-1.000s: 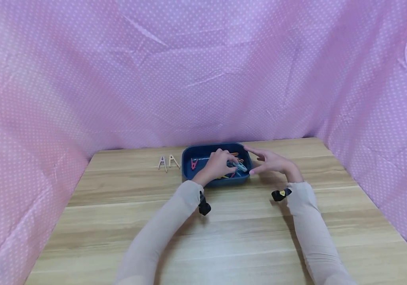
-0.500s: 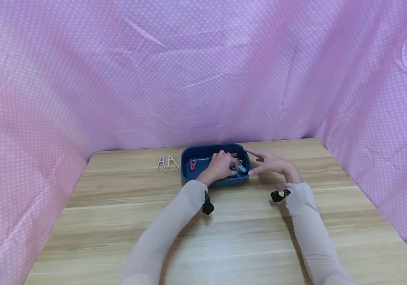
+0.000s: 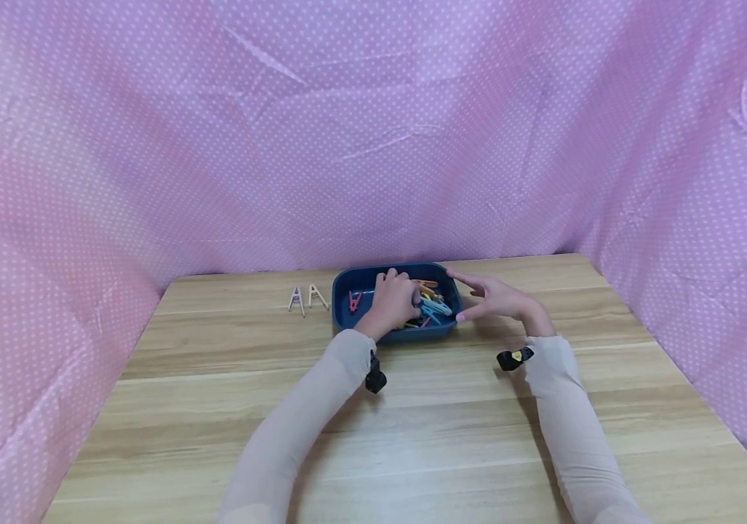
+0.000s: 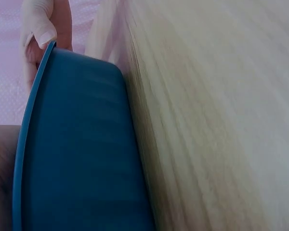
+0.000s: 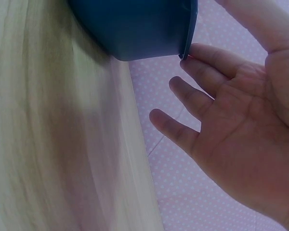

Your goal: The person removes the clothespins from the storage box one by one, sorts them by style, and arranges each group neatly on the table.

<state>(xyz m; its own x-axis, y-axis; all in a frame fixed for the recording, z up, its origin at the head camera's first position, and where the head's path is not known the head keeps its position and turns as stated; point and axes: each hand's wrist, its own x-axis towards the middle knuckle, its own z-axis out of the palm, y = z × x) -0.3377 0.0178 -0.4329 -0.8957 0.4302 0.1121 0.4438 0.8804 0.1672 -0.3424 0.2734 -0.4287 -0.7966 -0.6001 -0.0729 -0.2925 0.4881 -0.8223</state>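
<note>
Pink, white-dotted cloth (image 3: pixel 373 145) hangs ahead of me and on both sides! Below me, wood-grain tabletop (image 3: pixel 432 429) gleams softly.

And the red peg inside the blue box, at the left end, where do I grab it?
Probably by its two legs, pinched from above. The red peg lies with its legs spread in a V, opening away from you, and the walls of the blue box surround it, so straight down looks easiest.

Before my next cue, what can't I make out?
Left hand: whether it grips anything; head view, hidden by own fingers.
Clips: count; head view, overlapping, partly behind that hand.
Blue bin: inside; left wrist view, hidden by its wall.
Right hand: thumb tip; right wrist view, cut off by top edge.
</note>
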